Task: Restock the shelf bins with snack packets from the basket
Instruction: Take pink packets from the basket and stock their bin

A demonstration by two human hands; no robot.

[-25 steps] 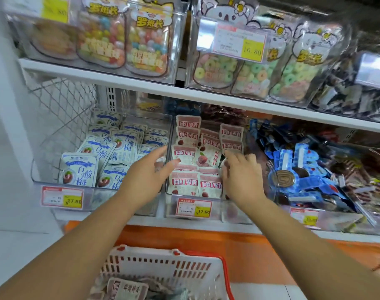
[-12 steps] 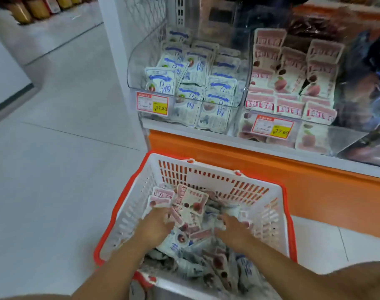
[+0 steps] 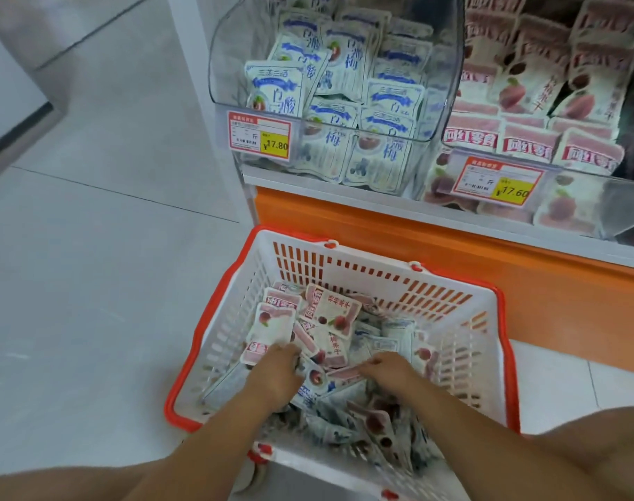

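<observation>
Far left, grey floor (image 3: 73, 265), blurry up in the top corner. Next, a white basket (image 3: 207, 330) with a red rim, down on the floor right below the shelf (image 3: 268, 180), full of snack packets in a messy heap; near end blurred and partly hidden behind two bare arms. Inside the basket, left hand (image 3: 276, 376) curled round a bunch of pink packets (image 3: 272, 329), fingertips tucked out of sight under them. Up above, a clear left bin (image 3: 221, 66) holding blue-and-white packets (image 3: 348, 66), top cut off, with a price tag (image 3: 259, 136) stuck on the front. Back down in the basket, right hand (image 3: 389, 370), fingers bent down onto the heap, tips buried, so no telling whether holding a packet or only touching. Further right, a clear right bin (image 3: 626, 207) with more pink packets, some hidden behind a second price tag (image 3: 496, 182). Below that, an orange base (image 3: 525, 283). Far right edge dark and too murky to make out.
</observation>
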